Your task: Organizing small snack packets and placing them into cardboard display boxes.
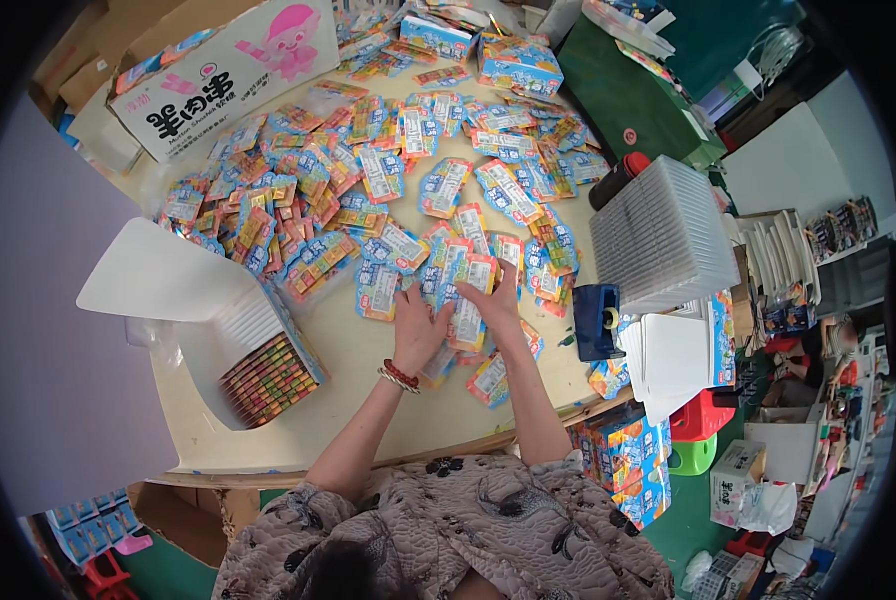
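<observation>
My right hand (498,303) grips a few flat, colourful candy packs (468,322), fingers along their far edge and thumb on top. My left hand (420,328) is close beside it, fingers bent around the near left edge of packs in the same bunch; its fingertips are partly hidden. Around both hands lie loose candy packs (376,290), some with their pale printed backs up. To the left, an open white display box (293,318) with its lid flap raised contains rows of packs standing on edge.
A large heap of candy packs (313,170) spreads over the far table. Behind it stand a white carton (233,75) and a blue box (520,66). At right are a tape dispenser (598,322), stacked clear plastic trays (658,235), a dark bottle (618,180) and white cards (676,352).
</observation>
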`<state>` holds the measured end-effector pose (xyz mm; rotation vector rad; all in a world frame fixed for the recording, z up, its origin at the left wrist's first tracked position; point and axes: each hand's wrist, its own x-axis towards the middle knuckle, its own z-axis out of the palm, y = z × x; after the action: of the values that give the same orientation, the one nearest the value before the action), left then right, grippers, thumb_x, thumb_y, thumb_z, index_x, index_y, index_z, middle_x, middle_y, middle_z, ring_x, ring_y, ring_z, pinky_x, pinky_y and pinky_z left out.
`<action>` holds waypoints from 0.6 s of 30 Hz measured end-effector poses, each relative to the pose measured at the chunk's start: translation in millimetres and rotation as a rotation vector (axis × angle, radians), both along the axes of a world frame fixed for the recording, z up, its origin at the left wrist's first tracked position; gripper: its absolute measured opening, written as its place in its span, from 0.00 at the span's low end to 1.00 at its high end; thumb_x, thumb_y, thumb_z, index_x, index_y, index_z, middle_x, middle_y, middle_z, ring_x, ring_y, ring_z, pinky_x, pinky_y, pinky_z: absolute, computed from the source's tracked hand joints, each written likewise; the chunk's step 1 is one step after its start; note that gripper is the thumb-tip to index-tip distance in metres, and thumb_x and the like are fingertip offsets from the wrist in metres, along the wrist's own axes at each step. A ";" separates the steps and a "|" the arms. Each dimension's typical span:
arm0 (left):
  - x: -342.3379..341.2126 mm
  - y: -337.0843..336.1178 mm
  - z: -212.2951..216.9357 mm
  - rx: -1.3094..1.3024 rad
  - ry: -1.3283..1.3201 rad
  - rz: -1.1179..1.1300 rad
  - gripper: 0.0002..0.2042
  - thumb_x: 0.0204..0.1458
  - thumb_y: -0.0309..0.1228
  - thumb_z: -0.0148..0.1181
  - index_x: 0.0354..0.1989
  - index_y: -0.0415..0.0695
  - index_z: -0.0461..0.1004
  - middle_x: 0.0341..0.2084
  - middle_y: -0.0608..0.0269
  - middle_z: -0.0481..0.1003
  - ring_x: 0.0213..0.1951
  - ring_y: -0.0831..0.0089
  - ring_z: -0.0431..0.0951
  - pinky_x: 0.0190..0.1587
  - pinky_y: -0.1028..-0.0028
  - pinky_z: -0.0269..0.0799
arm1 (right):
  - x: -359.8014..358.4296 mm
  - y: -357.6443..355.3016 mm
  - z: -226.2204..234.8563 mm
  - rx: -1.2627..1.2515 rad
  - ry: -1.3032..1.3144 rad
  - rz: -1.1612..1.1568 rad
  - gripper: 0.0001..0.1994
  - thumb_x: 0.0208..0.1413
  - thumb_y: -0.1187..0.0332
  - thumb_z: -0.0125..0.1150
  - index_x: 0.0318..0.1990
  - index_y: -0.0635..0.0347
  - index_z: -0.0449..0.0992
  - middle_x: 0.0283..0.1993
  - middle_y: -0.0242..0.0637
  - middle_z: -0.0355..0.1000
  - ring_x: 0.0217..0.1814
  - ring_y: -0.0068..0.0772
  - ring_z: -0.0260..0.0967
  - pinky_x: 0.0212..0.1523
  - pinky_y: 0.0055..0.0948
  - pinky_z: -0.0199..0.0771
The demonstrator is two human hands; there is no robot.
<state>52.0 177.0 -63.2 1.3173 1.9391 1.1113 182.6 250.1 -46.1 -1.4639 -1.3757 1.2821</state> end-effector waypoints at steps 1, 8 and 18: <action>-1.8 -2.3 -4.8 0.001 -0.001 0.005 0.37 0.49 0.42 0.65 0.60 0.32 0.56 0.43 0.49 0.63 0.41 0.64 0.70 0.42 0.70 0.70 | 2.3 1.3 2.4 -0.001 0.091 0.021 0.40 0.43 0.69 0.72 0.61 0.64 0.52 0.46 0.45 0.73 0.47 0.34 0.73 0.46 0.30 0.74; -24.7 -34.4 0.3 0.191 -0.403 0.046 0.19 0.55 0.23 0.54 0.55 0.39 0.64 0.35 0.63 0.67 0.33 0.78 0.69 0.34 0.79 0.69 | 74.7 17.5 13.6 -0.249 0.450 0.007 0.33 0.44 0.78 0.69 0.59 0.63 0.59 0.51 0.43 0.71 0.50 0.35 0.73 0.47 0.33 0.78; -25.4 -41.2 39.8 0.407 0.201 -0.219 0.41 0.41 0.23 0.67 0.66 0.48 0.53 0.65 0.53 0.52 0.66 0.52 0.52 0.65 0.57 0.54 | 75.6 -17.1 42.4 -0.453 0.746 0.240 0.36 0.44 0.76 0.60 0.65 0.65 0.56 0.57 0.45 0.69 0.53 0.40 0.72 0.54 0.37 0.74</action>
<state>26.6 135.8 -23.3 1.8727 1.7019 1.3499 258.2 233.1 -3.7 -0.9142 -0.7936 2.1191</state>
